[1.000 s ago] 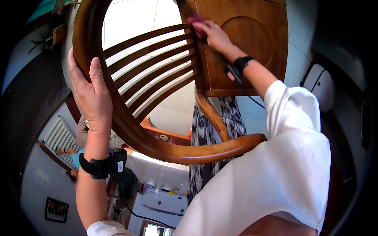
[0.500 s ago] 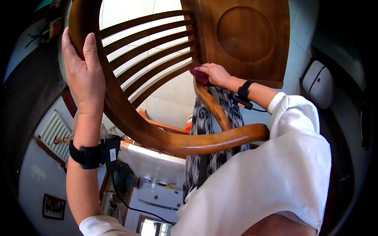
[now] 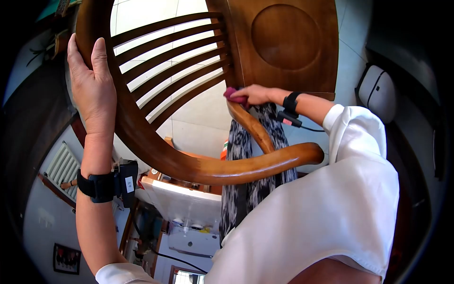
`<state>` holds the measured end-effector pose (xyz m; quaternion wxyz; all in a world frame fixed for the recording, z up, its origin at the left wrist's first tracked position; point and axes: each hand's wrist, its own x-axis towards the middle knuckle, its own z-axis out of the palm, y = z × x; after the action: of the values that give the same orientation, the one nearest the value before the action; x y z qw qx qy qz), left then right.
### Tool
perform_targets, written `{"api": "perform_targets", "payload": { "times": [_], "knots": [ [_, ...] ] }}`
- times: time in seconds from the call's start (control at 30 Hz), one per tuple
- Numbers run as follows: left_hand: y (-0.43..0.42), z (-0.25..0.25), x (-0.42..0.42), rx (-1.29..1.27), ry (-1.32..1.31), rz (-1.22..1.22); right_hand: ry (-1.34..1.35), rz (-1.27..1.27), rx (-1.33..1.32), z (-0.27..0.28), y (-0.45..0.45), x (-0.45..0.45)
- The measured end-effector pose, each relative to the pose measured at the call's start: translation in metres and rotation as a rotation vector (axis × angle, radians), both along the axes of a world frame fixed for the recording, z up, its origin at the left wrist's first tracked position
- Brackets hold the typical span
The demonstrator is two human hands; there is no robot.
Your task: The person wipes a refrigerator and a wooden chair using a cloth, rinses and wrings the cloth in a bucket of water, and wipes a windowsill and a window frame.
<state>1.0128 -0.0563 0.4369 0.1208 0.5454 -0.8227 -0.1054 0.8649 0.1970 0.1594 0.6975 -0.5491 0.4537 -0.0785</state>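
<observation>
A brown wooden armchair (image 3: 203,169) fills the middle of the view, with a curved top rail, a slatted back and a seat (image 3: 319,71) marked by a round recess. My left hand (image 3: 93,90) holds the outer side of the curved rail, its thumb apart from the fingers. Part of those fingers is hidden behind the rail. In my right hand (image 3: 257,94) is a bunched maroon cloth (image 3: 236,96), pressed against the upper end of the curved arm support (image 3: 253,125), close to the seat corner.
Patterned black-and-white fabric (image 3: 236,156) hangs beneath the arm support. A white-topped cabinet (image 3: 184,201) stands below the rail. To the right is a rounded grey-white object (image 3: 377,92); at lower left, a white radiator (image 3: 61,165). Cables trail from both wrist straps.
My right hand and the cloth have moved slightly down along the arm support, away from the slats. My left hand keeps its place on the rail. The whole view has shifted a little.
</observation>
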Motion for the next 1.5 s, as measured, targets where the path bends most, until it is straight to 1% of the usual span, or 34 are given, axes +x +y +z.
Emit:
{"api": "perform_targets", "payload": {
  "times": [0.03,0.07,0.1,0.13,0.17,0.2,0.23,0.3,0.37,0.4,0.43,0.5,0.57,0.63,0.7,0.77,0.8,0.87,0.9,0.97,1.03,1.07,1.1,1.17,1.2,1.27,1.3,1.37,1.4,1.5],
  "knots": [
    [-0.001,-0.001,0.001,0.002,-0.002,-0.001,-0.008,-0.084,-0.179,0.006,0.012,0.011],
    [-0.002,-0.001,0.002,-0.008,-0.014,-0.004,-0.061,-0.064,0.099,0.004,0.014,0.002],
    [-0.002,-0.001,0.001,-0.023,-0.022,-0.007,-0.112,-0.044,0.374,0.030,-0.003,-0.016],
    [0.000,-0.001,-0.001,-0.005,-0.014,0.021,-0.276,-0.074,0.520,0.027,0.001,-0.030],
    [0.000,-0.001,-0.001,-0.004,-0.014,0.015,-0.381,-0.090,0.573,0.021,0.007,-0.046],
    [-0.001,-0.002,0.000,0.001,-0.019,0.016,-0.510,-0.233,0.737,0.039,0.006,-0.066],
    [-0.002,-0.002,0.001,0.001,-0.024,0.017,-0.576,-0.332,0.806,0.056,0.003,-0.085],
    [-0.002,-0.002,0.001,-0.002,-0.031,0.006,-0.380,-0.408,0.638,0.067,0.005,-0.120],
    [-0.003,-0.002,0.000,-0.011,-0.055,0.015,-0.148,-0.423,0.163,0.048,0.031,-0.140],
    [-0.002,-0.002,-0.001,-0.037,-0.075,0.004,0.048,-0.403,-0.142,0.049,0.045,-0.142],
    [-0.002,-0.002,0.001,-0.037,-0.080,-0.003,0.156,-0.362,-0.295,0.043,0.056,-0.138],
    [-0.003,-0.002,0.002,-0.020,-0.081,0.002,0.199,-0.276,-0.488,0.038,0.071,-0.124],
    [-0.005,-0.002,0.003,-0.005,-0.102,0.002,0.189,-0.128,-0.556,0.037,0.081,-0.105],
    [-0.002,-0.001,0.000,-0.009,-0.095,0.000,0.228,-0.103,-0.634,0.012,0.105,-0.081],
    [-0.002,-0.001,-0.002,0.002,-0.099,-0.010,0.249,-0.172,-0.516,0.000,0.126,-0.061],
    [-0.003,-0.002,0.000,0.015,-0.101,-0.017,0.174,-0.274,-0.459,-0.012,0.140,-0.044],
    [-0.005,-0.003,0.002,0.001,-0.114,-0.017,0.171,-0.286,-0.455,-0.011,0.141,-0.037],
    [-0.006,-0.003,0.005,-0.006,-0.141,-0.007,0.065,-0.656,-0.305,-0.005,0.134,-0.017],
    [-0.007,-0.003,0.004,-0.011,-0.138,-0.012,-0.023,-0.796,-0.158,0.012,0.120,-0.018],
    [-0.007,-0.002,0.003,0.010,-0.154,0.018,0.007,-0.985,-0.154,0.000,0.115,0.007],
    [-0.010,-0.001,0.005,0.000,-0.165,0.004,0.101,-0.968,-0.209,-0.007,0.115,0.034],
    [-0.010,-0.001,0.006,-0.001,-0.175,-0.002,0.160,-0.806,-0.225,-0.015,0.122,0.048],
    [-0.011,-0.001,0.008,-0.004,-0.177,-0.010,0.164,-0.744,-0.198,-0.011,0.126,0.061],
    [-0.012,-0.003,0.008,-0.005,-0.155,-0.016,0.278,-0.776,-0.197,-0.011,0.135,0.078],
    [-0.013,-0.004,0.009,-0.008,-0.150,-0.018,0.282,-0.778,-0.201,-0.010,0.137,0.072],
    [-0.015,-0.004,0.009,-0.028,-0.184,-0.023,0.228,-0.294,0.148,0.000,0.139,0.055],
    [-0.014,-0.003,0.007,-0.031,-0.177,-0.028,0.234,-0.301,0.145,0.012,0.137,0.050],
    [-0.011,-0.002,0.005,-0.002,-0.161,-0.007,0.248,-0.844,0.025,0.033,0.131,0.045],
    [-0.010,-0.002,0.006,0.000,-0.161,-0.009,0.292,-1.085,-0.108,0.030,0.123,0.055],
    [-0.015,-0.002,0.008,-0.024,-0.170,-0.027,0.270,-1.074,-0.121,0.008,0.104,0.075]
  ]
}}
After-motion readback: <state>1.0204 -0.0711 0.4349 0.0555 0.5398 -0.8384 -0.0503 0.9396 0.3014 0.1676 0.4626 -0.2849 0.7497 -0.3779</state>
